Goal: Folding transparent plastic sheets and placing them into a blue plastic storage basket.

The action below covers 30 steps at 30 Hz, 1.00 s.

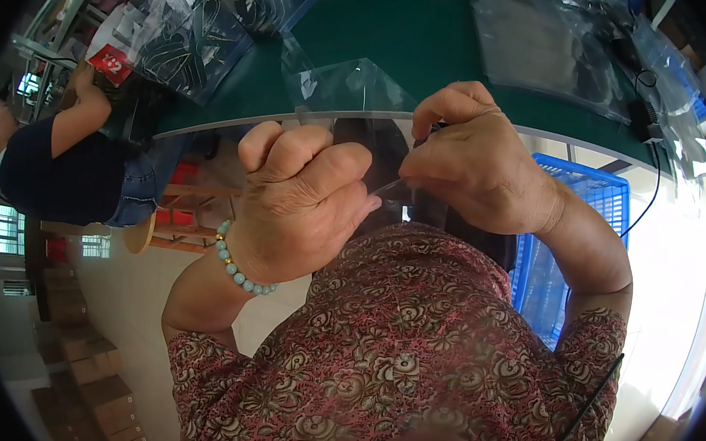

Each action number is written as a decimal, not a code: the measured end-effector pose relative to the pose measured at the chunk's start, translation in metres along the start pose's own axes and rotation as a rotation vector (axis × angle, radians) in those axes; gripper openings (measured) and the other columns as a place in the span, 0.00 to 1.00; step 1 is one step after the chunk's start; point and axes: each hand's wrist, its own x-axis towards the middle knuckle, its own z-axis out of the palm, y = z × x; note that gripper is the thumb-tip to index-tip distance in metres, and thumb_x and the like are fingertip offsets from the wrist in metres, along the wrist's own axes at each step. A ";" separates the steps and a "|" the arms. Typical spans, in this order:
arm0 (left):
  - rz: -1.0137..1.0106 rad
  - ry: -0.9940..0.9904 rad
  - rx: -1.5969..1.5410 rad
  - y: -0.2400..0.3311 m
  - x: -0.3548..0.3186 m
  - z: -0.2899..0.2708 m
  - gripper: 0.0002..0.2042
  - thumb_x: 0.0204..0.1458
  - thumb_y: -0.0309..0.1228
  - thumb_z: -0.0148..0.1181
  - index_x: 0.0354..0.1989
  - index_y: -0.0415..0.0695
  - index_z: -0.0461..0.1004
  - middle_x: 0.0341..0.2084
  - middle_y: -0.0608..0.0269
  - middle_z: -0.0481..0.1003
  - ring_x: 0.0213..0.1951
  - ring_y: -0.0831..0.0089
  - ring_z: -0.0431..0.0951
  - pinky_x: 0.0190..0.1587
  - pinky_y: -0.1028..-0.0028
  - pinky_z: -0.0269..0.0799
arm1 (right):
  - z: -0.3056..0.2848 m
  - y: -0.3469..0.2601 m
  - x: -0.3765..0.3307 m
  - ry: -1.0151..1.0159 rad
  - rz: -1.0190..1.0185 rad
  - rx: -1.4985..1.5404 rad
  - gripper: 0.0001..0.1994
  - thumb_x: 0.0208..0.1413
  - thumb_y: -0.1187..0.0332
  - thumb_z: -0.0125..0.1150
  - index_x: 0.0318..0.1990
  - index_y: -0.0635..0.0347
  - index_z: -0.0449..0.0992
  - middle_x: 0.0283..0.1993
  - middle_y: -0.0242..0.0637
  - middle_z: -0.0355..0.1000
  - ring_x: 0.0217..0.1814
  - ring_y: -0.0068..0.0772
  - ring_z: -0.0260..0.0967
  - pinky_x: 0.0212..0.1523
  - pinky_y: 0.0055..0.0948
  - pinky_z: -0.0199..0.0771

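One red panel [110,64] bears bold white print. It shows at upper left, beside clear bags [194,50].

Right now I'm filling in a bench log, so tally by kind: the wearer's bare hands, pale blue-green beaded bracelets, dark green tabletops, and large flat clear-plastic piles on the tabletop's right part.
Bare left hand and bare right hand: 2
Pale blue-green beaded bracelet: 1
Dark green tabletop: 1
Large flat clear-plastic pile: 1
Total: 5
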 end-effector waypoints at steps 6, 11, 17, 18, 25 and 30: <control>-0.013 0.027 0.165 0.005 0.010 -0.002 0.11 0.35 0.34 0.71 0.28 0.49 0.79 0.45 0.74 0.72 0.47 0.68 0.66 0.50 0.61 0.54 | -0.032 0.006 -0.003 -0.065 -0.046 -0.022 0.09 0.42 0.71 0.69 0.33 0.55 0.80 0.27 0.29 0.75 0.48 0.41 0.69 0.52 0.43 0.60; 0.113 -0.001 0.135 0.012 0.011 0.028 0.07 0.37 0.28 0.68 0.27 0.46 0.78 0.43 0.72 0.72 0.46 0.67 0.66 0.48 0.63 0.55 | -0.029 0.012 -0.007 -0.137 -0.040 -0.198 0.11 0.43 0.73 0.67 0.37 0.54 0.80 0.36 0.30 0.77 0.49 0.43 0.69 0.52 0.43 0.64; 0.097 0.126 0.169 0.027 0.016 0.041 0.07 0.39 0.29 0.67 0.29 0.46 0.80 0.44 0.73 0.74 0.44 0.67 0.67 0.48 0.63 0.56 | 0.013 -0.022 -0.029 0.005 0.099 -0.263 0.12 0.39 0.72 0.64 0.35 0.60 0.75 0.34 0.34 0.74 0.43 0.39 0.71 0.53 0.39 0.67; 0.122 0.159 0.193 0.026 0.019 0.039 0.08 0.43 0.33 0.68 0.32 0.48 0.80 0.48 0.71 0.74 0.45 0.69 0.68 0.48 0.64 0.57 | 0.012 -0.023 -0.033 0.020 0.124 -0.173 0.12 0.41 0.75 0.65 0.37 0.60 0.75 0.34 0.36 0.73 0.42 0.42 0.72 0.53 0.41 0.67; 0.021 0.582 -0.154 -0.014 0.025 -0.007 0.23 0.51 0.45 0.69 0.52 0.45 0.75 0.52 0.55 0.73 0.49 0.67 0.71 0.52 0.66 0.65 | -0.033 -0.005 -0.053 -0.111 -0.005 0.062 0.12 0.43 0.79 0.67 0.37 0.56 0.78 0.38 0.32 0.77 0.42 0.35 0.75 0.69 0.57 0.49; -0.422 0.177 -0.832 -0.070 -0.001 0.008 0.23 0.52 0.40 0.69 0.52 0.39 0.74 0.49 0.52 0.75 0.51 0.64 0.73 0.58 0.64 0.64 | -0.047 -0.001 -0.053 -0.102 -0.037 0.155 0.10 0.43 0.79 0.65 0.36 0.57 0.81 0.41 0.36 0.78 0.45 0.40 0.75 0.68 0.59 0.53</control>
